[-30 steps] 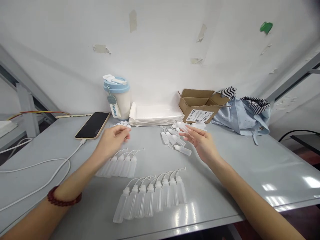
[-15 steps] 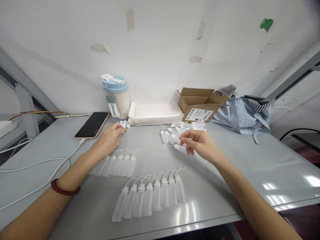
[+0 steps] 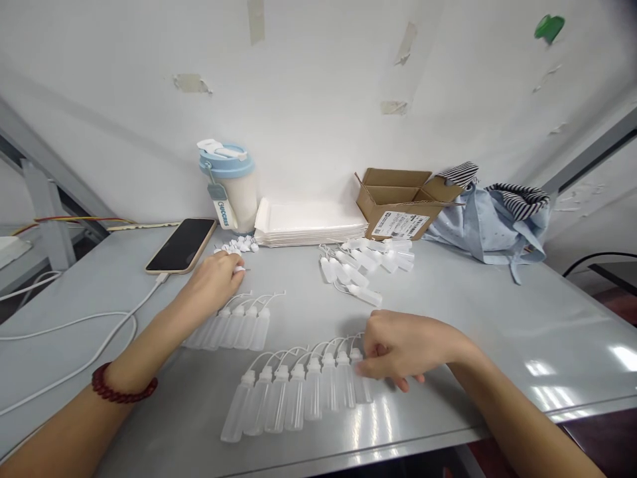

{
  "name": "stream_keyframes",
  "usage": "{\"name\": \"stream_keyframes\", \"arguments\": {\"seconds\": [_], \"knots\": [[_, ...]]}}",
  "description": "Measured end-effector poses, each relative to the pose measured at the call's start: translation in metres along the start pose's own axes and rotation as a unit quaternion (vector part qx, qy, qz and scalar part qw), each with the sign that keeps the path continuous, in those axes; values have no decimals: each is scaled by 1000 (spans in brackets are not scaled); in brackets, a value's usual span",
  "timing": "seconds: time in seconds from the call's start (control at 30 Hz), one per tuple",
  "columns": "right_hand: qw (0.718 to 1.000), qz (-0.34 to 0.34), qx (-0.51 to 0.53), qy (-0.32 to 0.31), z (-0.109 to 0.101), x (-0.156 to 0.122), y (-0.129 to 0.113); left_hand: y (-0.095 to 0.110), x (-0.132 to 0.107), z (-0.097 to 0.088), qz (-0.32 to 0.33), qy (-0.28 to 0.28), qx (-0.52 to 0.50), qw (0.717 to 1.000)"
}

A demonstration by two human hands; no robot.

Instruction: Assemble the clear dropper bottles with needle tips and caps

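My left hand (image 3: 213, 282) is closed, pinching a small white needle-tip cap (image 3: 239, 269) with a thin pin pointing right. Just beyond it lies a pile of similar white caps (image 3: 237, 245). My right hand (image 3: 405, 346) has its thumb and forefinger closed at the neck of the rightmost clear squeeze bottle (image 3: 363, 388) in the front row; its other fingers curl below. Other bottles (image 3: 297, 401) in that row lie side by side, their tethered caps hanging off the necks. A second bottle row (image 3: 247, 328) is partly behind my left wrist.
More small bottles (image 3: 355, 262) lie loosely heaped before an open cardboard box (image 3: 398, 216). White padded envelopes (image 3: 311, 229) are stacked by a blue-lidded cup (image 3: 239, 192). A phone (image 3: 182, 245) with a charging cable lies left; a blue cloth bag (image 3: 485, 226) is at right.
My right hand has come from the loose bottle heap down to the right end of the front row. My left hand has drawn back slightly from the cap pile with a cap in it.
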State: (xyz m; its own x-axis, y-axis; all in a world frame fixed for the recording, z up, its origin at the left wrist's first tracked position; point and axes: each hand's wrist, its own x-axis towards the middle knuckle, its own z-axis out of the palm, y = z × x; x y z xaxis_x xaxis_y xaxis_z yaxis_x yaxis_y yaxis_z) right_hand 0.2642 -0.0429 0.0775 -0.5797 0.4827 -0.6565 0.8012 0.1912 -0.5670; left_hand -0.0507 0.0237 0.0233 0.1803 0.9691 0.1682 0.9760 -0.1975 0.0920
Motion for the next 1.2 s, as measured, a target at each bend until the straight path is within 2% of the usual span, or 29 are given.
{"name": "stream_keyframes", "arguments": {"seconds": [0.17,0.4,0.6,0.77,0.83,0.93,1.0,1.1,1.2], "knots": [[1000,8,-12,-11,-1,0,-1,6,-5,-4,-25,-12,37,999],[999,44,10,-18,3,5,-1,6,-7,-6,-15,-36,63,997],[998,55,26,1,5,8,3,10,-8,-12,-41,-49,25,998],[999,29,32,16,0,5,7,21,-8,-19,-68,7,-76,995],[996,1,66,53,-3,3,6,29,-10,-25,-70,20,-164,984],[978,-67,119,155,-5,3,5,45,-16,-35,-78,-41,-311,946],[956,-113,120,242,-4,7,3,57,-21,-40,-64,-77,-386,917],[907,-179,71,375,1,20,3,73,-29,-40,-21,-89,-463,882],[868,-214,28,448,9,36,6,85,-36,-35,1,-102,-510,854]]}}
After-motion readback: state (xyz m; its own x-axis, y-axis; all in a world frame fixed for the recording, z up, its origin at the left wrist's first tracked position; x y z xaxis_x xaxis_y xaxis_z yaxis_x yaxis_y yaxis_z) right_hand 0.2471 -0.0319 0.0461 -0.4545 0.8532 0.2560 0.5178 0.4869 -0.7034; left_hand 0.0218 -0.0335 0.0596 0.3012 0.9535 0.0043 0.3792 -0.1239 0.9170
